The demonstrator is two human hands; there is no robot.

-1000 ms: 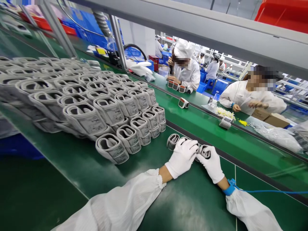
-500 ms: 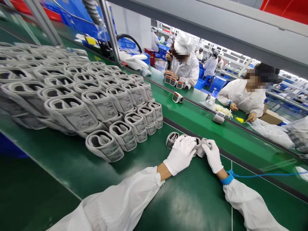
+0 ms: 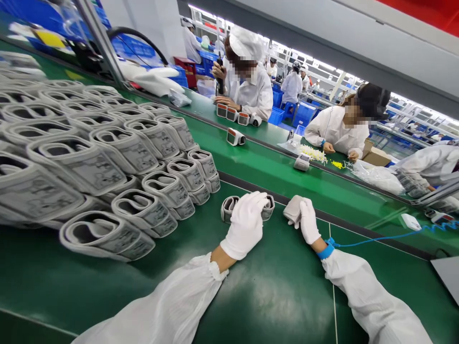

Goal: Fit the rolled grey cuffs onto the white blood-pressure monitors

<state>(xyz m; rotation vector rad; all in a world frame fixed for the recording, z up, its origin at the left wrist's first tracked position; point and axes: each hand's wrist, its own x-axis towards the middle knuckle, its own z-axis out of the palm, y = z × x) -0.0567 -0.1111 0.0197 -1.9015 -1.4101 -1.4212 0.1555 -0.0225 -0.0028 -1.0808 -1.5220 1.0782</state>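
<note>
The white-gloved left hand [image 3: 246,224] is clasping a grey fabric cuff rolled into a flattened loop [image 3: 247,209] from above, its fingers arching across the loop's middle. The loop is lying on a green conveyor belt [image 3: 272,296], its long axis running roughly from 9 o'clock to 3 o'clock, with both rolled ends showing beyond the glove. The white-gloved right hand [image 3: 306,220] is sitting apart at the left hand's 3 o'clock, its fingers on a limp grey fabric flap [image 3: 294,209]. I cannot tell whether those fingers are gripping the flap or only resting on it, nor whether the flap joins the loop. The left hand is the nearer to the loop; the right is nearer the flap.

A blue wrist strap [image 3: 326,251] is circling the right wrist, its thin blue cord [image 3: 380,240] trailing toward 3 o'clock. A tall stack of rolled grey cuffs [image 3: 107,167] is rising at 9 o'clock from the hands. Beyond the belt, at about 11 o'clock, a co-worker in a white smock and cap [image 3: 253,93] is sitting behind white-and-orange boxy devices [image 3: 234,137].
</note>
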